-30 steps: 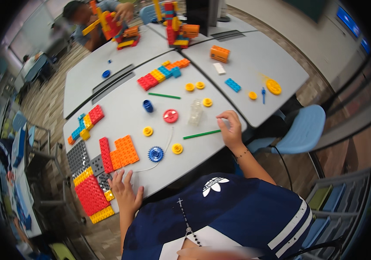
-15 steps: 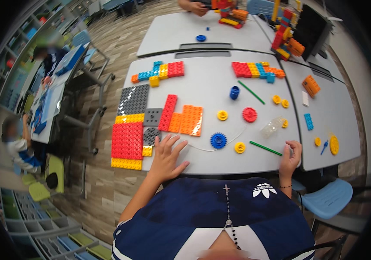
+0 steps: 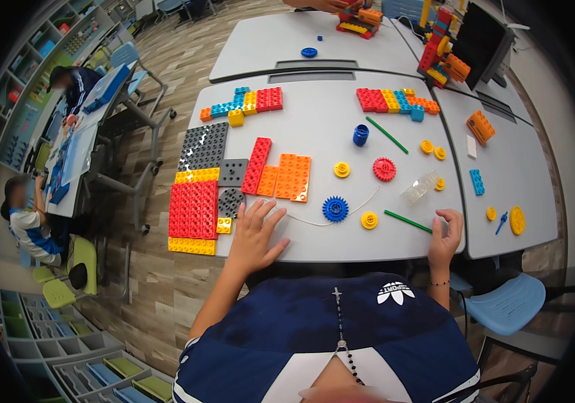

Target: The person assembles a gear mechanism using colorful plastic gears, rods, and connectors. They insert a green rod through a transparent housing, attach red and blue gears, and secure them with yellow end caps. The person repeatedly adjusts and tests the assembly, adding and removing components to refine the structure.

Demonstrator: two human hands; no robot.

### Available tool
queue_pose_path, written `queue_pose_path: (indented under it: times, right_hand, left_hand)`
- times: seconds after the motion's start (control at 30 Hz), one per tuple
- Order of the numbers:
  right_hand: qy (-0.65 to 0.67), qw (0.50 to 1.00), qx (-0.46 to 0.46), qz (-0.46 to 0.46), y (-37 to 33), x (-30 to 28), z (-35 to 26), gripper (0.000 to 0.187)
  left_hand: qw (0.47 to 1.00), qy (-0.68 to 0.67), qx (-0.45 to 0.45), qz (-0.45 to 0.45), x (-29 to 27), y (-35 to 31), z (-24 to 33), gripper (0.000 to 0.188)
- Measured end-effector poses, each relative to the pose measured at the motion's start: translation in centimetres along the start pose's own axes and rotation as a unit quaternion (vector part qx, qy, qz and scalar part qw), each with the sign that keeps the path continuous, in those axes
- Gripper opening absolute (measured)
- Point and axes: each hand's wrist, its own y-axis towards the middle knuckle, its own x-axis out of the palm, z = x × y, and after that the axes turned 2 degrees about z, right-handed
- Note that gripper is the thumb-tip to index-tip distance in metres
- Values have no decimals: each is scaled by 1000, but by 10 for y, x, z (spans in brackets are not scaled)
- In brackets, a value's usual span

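Note:
My left hand (image 3: pixel 255 234) lies flat on the near edge of the table with its fingers spread, holding nothing. Beside its fingertips are a dark grey round plate (image 3: pixel 231 203) and one end of a thin white string (image 3: pixel 311 224). The string curves past a blue gear (image 3: pixel 335 209) toward a red gear (image 3: pixel 385 169). At the table's near right corner rests my right hand (image 3: pixel 445 240), fingers loosely bent and thumb apart, with nothing visible in it. A green rod (image 3: pixel 407 221) ends right by its thumb; whether they touch I cannot tell.
Red, yellow and grey building plates (image 3: pixel 193 208) cover the table's left side, with orange plates (image 3: pixel 294 177) beside them. A clear plastic piece (image 3: pixel 422 187) and yellow wheels (image 3: pixel 342 170) lie rightward. A co-worker's hand (image 3: pixel 327 5) reaches a brick model (image 3: pixel 356 23) at the far table. A monitor (image 3: pixel 481 47) stands right.
The view has shifted slightly. My right hand's fingers have loosened a little, while my left hand stays flat. At the far table, the co-worker's hand has moved to the brick model.

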Motion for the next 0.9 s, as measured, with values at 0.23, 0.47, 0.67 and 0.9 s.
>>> queue_pose_path:
  times: [0.23, 0.47, 0.67, 0.9]
  right_hand:
    - [-11, 1000, 0, 4, 0, 0, -4, 12]
    - [-3, 999, 12, 50, -2, 1, -3, 10]
    - [-4, 1000, -8, 5, 0, 1, -5, 10]
    - [-11, 999, -36, 26, -2, 2, -10, 10]
  left_hand:
    - [999, -5, -36, 35, 1, 2, 0, 56]
    - [995, -6, -73, 65, 0, 5, 1, 56]
    - [993, 17, -77, 86, 2, 3, 3, 56]
    - [991, 32, -94, 91, 3, 4, 6, 54]
